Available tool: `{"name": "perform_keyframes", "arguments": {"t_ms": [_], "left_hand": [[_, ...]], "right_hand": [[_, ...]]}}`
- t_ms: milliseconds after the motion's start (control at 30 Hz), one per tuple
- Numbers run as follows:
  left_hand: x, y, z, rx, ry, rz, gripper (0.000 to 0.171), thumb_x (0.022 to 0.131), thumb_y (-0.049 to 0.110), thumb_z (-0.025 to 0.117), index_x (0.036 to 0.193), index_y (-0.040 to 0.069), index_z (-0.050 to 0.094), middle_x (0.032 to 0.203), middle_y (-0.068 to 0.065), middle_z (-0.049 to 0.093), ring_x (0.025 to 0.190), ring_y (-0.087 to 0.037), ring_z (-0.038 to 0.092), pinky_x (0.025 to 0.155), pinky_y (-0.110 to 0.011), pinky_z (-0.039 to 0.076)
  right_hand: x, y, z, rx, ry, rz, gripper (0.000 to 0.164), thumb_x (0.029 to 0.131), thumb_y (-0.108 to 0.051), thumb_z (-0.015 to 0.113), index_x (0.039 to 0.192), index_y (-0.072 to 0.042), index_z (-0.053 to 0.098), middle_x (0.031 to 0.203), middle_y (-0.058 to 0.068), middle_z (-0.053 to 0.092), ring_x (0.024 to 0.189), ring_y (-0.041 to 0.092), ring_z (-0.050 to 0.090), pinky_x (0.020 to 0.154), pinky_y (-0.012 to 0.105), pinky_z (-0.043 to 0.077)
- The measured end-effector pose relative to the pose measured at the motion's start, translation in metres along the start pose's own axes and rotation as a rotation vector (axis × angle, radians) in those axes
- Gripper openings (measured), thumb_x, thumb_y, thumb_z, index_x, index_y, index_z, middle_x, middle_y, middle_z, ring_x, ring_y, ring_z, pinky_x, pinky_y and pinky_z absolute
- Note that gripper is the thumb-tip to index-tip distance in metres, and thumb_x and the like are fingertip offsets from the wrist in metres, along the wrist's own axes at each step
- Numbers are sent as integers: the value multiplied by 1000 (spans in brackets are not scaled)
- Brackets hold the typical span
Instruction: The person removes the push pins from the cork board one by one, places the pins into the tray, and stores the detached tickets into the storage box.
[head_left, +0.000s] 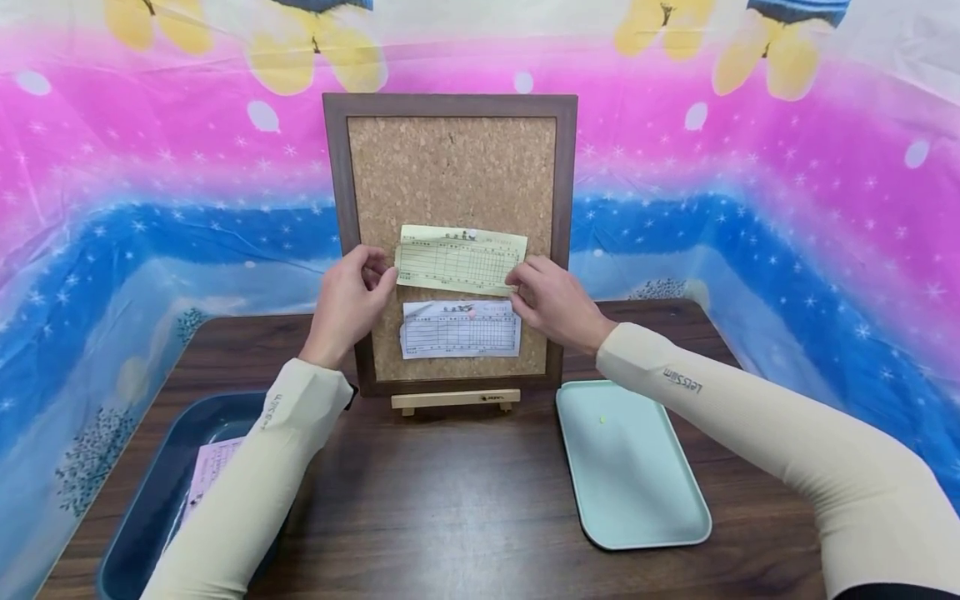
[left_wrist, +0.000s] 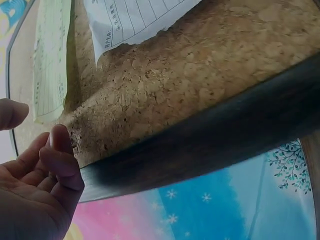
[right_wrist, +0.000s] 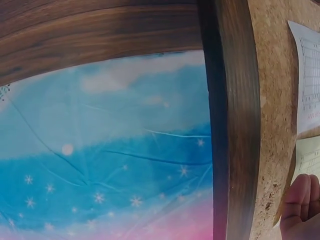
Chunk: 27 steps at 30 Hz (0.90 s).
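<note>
A pale yellow printed slip (head_left: 461,260) sits slightly tilted on the cork board (head_left: 450,179), with a small pale spot at its top edge. My left hand (head_left: 351,302) is by its left edge; in the left wrist view the thumb (left_wrist: 12,114) and loosely bent fingers (left_wrist: 61,140) stand apart with nothing between them. My right hand (head_left: 558,302) touches the slip's lower right corner, its thumb and forefinger apart. Below hangs a white printed slip (head_left: 461,332), also bearing a small pinkish spot. In the right wrist view, my fingertips (right_wrist: 298,187) overlap the yellow slip (right_wrist: 305,155).
The brown-framed board stands upright on a small wooden easel (head_left: 456,400). At left, a dark blue tray (head_left: 142,521) holds a pink slip (head_left: 210,467), partly behind my sleeve. At right lies a mint green tray (head_left: 630,483) with a tiny yellow-green object (head_left: 602,421).
</note>
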<state>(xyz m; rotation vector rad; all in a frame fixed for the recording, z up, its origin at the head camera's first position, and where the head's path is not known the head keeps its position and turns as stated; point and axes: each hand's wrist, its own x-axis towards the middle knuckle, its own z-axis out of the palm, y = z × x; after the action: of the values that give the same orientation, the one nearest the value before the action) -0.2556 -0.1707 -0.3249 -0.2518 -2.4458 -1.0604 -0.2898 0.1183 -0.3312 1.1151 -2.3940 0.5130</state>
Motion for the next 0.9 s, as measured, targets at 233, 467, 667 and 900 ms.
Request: {"name": "perform_keyframes", "arguments": {"t_ms": [233,467,667,900], "left_hand": [[11,5,12,9,50,10,25,94,22,58,109,2,61,91,-9,63,75,-21,56,68,-36,44],[17,11,21,15,48,-15,21,95,22,56,102,3,61,82,-9,61,68,-22,53,63,-35,40],[19,15,24,29,39,-16,14,93,15,56,99,3,57,82,-9,60,67,-23,53,63,-36,40],[20,16,23,42,33,-12,13,93,16,57,99,4,56,80,-7,59,64,-22,52,61,-35,40]], "right_hand": [[16,-2,-2,-4,19,5,12,88,-10,62,99,-5,61,95,6,58,84,18,53,72,32,45],[57,-7,-20,2,48,29,11,90,-7,60,101,-4,61,97,7,59,91,20,55,78,32,45],[79,-15,-19,22,-12,76,15,89,-1,58,103,-3,61,100,6,59,93,18,56,81,29,44],[88,-18,-8,-5,-25,100,13,87,0,58,99,-4,63,96,4,59,88,17,54,78,28,43]]}}
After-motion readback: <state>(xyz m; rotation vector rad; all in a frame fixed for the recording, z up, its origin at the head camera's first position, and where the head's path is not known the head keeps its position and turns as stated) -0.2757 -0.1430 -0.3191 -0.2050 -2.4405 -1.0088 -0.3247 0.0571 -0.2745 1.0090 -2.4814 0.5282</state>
